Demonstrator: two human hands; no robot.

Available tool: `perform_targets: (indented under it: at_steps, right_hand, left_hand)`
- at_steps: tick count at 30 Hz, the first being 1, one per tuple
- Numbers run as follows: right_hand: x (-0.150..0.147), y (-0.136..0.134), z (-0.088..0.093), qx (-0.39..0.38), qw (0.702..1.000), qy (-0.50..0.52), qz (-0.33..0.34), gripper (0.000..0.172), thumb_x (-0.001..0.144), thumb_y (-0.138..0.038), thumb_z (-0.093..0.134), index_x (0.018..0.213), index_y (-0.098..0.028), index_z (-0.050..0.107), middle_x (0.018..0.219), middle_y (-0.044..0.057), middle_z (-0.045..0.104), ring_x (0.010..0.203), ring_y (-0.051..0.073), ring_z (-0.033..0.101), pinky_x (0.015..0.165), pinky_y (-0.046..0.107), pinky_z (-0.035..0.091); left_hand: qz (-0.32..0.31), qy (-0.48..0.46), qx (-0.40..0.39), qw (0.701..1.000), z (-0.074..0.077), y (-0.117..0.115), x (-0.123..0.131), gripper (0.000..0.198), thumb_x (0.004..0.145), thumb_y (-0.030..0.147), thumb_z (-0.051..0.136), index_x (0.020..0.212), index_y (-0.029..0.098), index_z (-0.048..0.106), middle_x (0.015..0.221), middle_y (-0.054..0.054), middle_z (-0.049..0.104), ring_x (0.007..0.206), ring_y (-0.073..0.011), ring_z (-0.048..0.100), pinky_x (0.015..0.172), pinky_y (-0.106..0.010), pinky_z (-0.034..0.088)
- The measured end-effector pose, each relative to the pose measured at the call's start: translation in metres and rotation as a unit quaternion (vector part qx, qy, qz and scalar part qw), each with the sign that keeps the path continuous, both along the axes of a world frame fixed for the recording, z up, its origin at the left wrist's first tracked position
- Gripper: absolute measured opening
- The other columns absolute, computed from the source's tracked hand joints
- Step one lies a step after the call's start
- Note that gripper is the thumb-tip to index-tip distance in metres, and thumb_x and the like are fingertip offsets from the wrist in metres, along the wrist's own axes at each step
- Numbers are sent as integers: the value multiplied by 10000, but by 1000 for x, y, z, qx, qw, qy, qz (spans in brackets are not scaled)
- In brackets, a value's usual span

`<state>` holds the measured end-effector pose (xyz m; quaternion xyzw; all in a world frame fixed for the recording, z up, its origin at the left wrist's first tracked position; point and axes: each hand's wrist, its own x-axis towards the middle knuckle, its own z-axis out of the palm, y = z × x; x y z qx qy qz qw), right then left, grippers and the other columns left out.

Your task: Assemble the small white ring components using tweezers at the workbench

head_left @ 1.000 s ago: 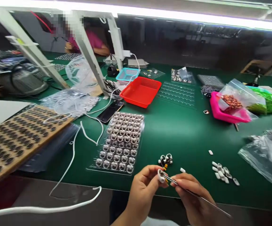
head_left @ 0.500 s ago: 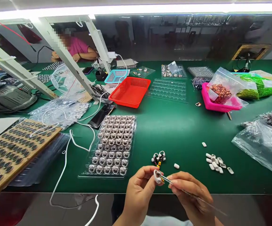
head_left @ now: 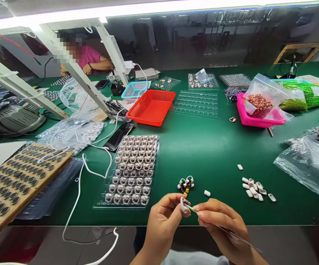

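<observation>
- Left hand pinching small white part
- Right hand gripping tweezers, tips touching part
- Clear tray holding rows of silver pieces
- Red basket sitting behind

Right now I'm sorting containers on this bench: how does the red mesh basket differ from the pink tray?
The red mesh plastic basket has perforated walls and looks empty; the solid pink plastic tray holds a clear bag of reddish-brown parts. The red basket sits left of centre beside a smaller blue basket; the pink tray sits to the right, next to green bags. Both are shallow, rectangular and rest flat on the green table.
</observation>
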<state>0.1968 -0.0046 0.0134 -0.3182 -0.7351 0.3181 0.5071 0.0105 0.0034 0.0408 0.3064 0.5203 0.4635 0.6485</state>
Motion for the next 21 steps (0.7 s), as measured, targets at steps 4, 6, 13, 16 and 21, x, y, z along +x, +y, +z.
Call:
perform_targets:
  at_steps: [4, 6, 13, 16, 21]
  right_hand:
    - [-5, 1, 0, -49, 996, 73, -7, 371, 937, -52, 568, 1214, -282, 660, 1036, 79, 760, 878, 220, 737, 696, 320, 631]
    - [-9, 1, 0, -85, 988, 129, -11, 302, 950, -88, 585, 1164, -276, 686, 990, 77, 758, 842, 214, 726, 621, 287, 621]
    - [-13, 5, -11, -223, 940, 259, -3, 115, 980, -232, 611, 1041, -252, 707, 900, 51, 703, 697, 159, 648, 652, 294, 564]
    - [-4, 6, -8, -202, 950, 240, -9, 194, 1032, -271, 493, 1017, -244, 685, 907, 72, 686, 931, 229, 637, 799, 356, 548]
    - [3, 6, 5, -183, 976, 123, -4, 260, 1049, -202, 408, 1129, -252, 650, 1038, 73, 645, 920, 200, 615, 805, 324, 527]
  left_hand:
    - [4, 16, 4, 1000, -1, -1, 0, 291, 736, 405, 829, 871, 154, 775, 739, -53, 736, 674, -158, 652, 658, -233, 538]
    - [-2, 21, 11, 1000, -2, -2, 0, 281, 748, 401, 820, 877, 156, 775, 746, -50, 730, 680, -154, 644, 656, -227, 530]
    - [-27, 28, 30, 999, 1, -1, 1, 242, 787, 385, 785, 829, 150, 750, 715, -33, 676, 661, -139, 593, 643, -218, 503]
    - [-39, 23, 31, 999, 2, -2, 0, 222, 807, 368, 767, 815, 149, 734, 712, -34, 674, 657, -133, 586, 636, -211, 493]
    - [-36, 15, 48, 998, 5, -3, 1, 201, 819, 351, 761, 841, 151, 743, 733, -41, 698, 668, -132, 603, 648, -204, 503]
